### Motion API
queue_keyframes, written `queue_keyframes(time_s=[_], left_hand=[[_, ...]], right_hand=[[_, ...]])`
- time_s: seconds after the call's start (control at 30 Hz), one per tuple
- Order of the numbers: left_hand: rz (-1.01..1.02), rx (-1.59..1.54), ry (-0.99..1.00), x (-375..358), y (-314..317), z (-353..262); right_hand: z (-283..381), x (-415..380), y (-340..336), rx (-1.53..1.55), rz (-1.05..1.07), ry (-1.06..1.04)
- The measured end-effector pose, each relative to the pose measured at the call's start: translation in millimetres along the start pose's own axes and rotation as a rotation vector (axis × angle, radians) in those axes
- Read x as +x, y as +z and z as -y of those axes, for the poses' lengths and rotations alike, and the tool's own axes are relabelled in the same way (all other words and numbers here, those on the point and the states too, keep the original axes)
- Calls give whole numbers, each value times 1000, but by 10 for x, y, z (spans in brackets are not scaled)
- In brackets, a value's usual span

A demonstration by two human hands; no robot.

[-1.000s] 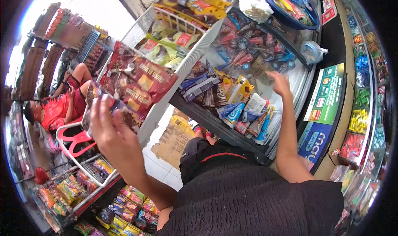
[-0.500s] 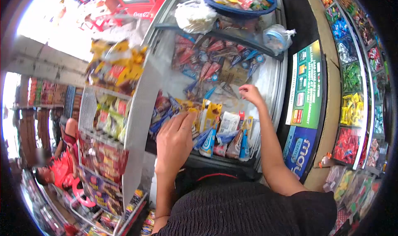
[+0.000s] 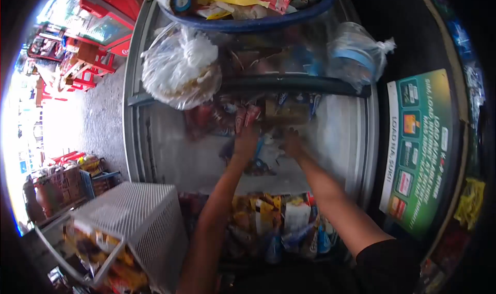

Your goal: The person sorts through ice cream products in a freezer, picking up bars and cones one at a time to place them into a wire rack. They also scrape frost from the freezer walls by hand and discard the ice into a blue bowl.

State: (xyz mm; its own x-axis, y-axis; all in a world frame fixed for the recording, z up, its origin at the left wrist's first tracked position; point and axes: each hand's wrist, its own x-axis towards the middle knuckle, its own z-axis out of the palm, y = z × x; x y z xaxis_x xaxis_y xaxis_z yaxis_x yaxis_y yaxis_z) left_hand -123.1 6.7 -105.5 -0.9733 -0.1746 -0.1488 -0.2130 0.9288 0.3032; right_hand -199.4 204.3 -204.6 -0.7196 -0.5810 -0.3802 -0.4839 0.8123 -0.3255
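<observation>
reaching into the freezer (image 3: 135, 139) seems our step: left hand (image 3: 248, 140) at red cones (image 3: 251, 117) toward its far edge, right hand (image 3: 292, 143) beside. fingers are blurred; we cannot tell any pinch. next perhaps needs careful grip.

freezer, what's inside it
Red packets by the left hand, brown cardboard beyond the right hand, and mixed packets at the near end. Whatever lies beneath is covered.

Inside a white-lined freezer (image 3: 338, 134), the bare left hand (image 3: 247, 140) was at red cone-shaped packets (image 3: 248, 117), the bare right hand (image 3: 292, 142) near a brown block (image 3: 289, 112).
</observation>
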Motion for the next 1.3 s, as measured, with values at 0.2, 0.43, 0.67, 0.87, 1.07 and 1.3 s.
queue_keyframes(time_s=[0.2,0.43,0.67,0.87,1.07,1.3], left_hand=[[-59,334,241,337,1138,259],[76,264,292,349,225,57],[40,-426,24,-362,-2328,-451],[-467,-550,-13,-305,-2981,-994],[-827,-320,192,-40,-2730,-933],[480,-471,-372,-308,-982,249]], right_hand=[[108,217,136,-213,16,111],[200,43,-598,54,125,71],[668,-912,-2582,667,50,-117],[961,-916,-3784,487,-711,-443],[1212,-804,-3779,496,-1001,-484],[719,-347,-1348,535,66,-278]])
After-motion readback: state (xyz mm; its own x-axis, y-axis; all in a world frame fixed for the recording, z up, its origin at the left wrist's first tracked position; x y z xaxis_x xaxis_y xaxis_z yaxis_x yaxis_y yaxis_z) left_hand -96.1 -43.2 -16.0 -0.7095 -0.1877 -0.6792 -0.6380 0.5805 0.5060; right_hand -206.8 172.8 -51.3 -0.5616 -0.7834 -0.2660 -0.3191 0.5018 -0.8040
